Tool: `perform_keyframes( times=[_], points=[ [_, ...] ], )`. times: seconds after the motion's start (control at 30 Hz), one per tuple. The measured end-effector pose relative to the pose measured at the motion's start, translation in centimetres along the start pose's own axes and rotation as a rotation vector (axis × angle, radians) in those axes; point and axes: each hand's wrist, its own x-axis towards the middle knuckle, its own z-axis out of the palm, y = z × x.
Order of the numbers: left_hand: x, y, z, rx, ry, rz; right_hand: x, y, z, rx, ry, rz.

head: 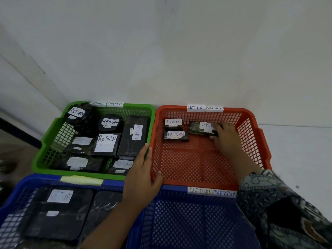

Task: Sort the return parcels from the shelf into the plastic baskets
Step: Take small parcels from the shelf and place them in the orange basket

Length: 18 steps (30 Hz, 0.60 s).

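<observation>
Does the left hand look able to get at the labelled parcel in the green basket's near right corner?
Probably yes. The left hand rests on the orange basket's rim just beside that corner parcel, the green basket is open-topped, and nothing lies over it.

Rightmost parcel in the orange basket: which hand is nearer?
Right. The right hand holds the parcel's right end; the left hand rests on the orange basket's left rim.

Plain white wall [179,51] with faint scuffs, white surface [296,150] at right, brownish floor [18,151] at far left, dim light
</observation>
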Motion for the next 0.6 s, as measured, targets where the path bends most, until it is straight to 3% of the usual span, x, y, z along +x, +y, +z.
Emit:
perform_keyframes(
  times=[0.13,0.43,0.6],
  points=[
    [0.0,0.0,0.0,0.003,0.003,-0.005,-0.4,-0.2,0.4,0.018,0.043,0.012],
    [0.0,0.0,0.0,0.001,0.009,-0.005,-0.1,0.0,0.4,0.037,-0.094,0.014],
    [0.0,0.1,0.0,0.004,0.011,-0.003,-0.4,-1.9,0.2,-0.015,-0.009,-0.030]
  ],
)
